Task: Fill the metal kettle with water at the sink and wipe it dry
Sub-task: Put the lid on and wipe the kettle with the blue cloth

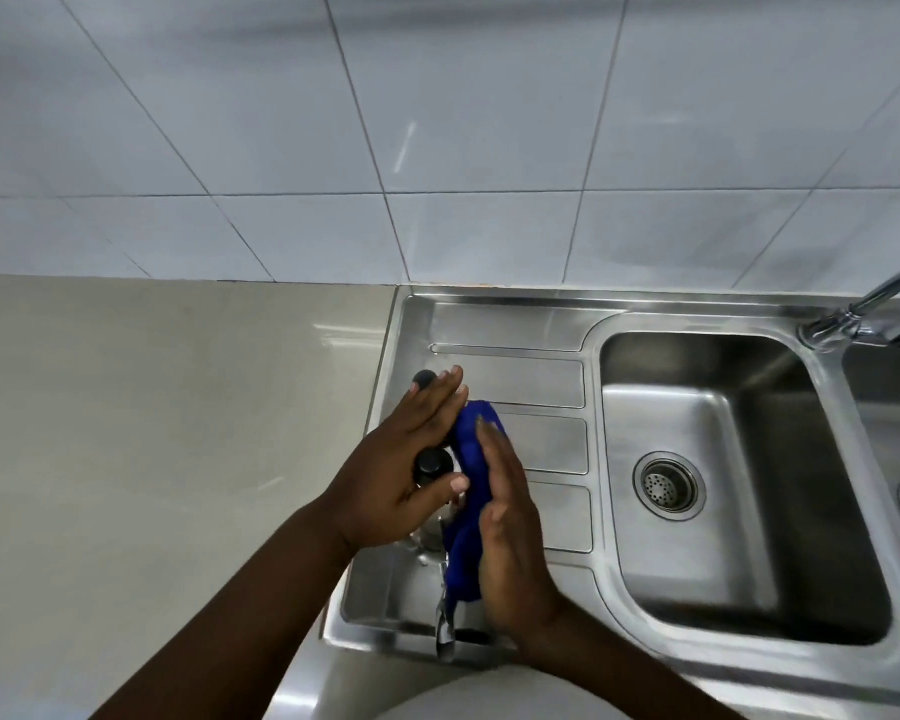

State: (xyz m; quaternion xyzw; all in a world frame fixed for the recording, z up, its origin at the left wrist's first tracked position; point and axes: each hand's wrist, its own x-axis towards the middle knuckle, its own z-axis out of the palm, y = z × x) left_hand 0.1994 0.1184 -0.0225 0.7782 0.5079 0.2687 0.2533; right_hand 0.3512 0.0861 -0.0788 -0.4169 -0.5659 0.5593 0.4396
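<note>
**Blue cloth pressed to kettle on the draining board**

The shiny metal kettle [430, 545] stood on the ribbed stainless-steel draining board [533, 381], left of the sink's basin, and was mostly hidden beneath the two hands. Its round black lid knob [431, 464] showed between the left thumb and palm, and the black end of its handle [424, 378] poked out past the left fingertips on the far side. A bright spout-like part pointed toward the near edge of the board.

The left hand [404, 459] lay over the top of the kettle, fingers straight and close together, thumb curled in beside the knob; whether it truly gripped the handle could not be told. The right hand [510, 532] was held flat, fingers together, pressing a deep blue cloth [471, 491] against the kettle's right side. The cloth ran from near the left fingertips down to the right wrist.

The rectangular steel sink basin [697, 553] with its round perforated drain [667, 485] lay to the right. A chrome tap [874, 309] reached in from the far right corner. Left of the board stretched a beige countertop [152, 433], with pale grey wall tiles [437, 122] beyond.
</note>
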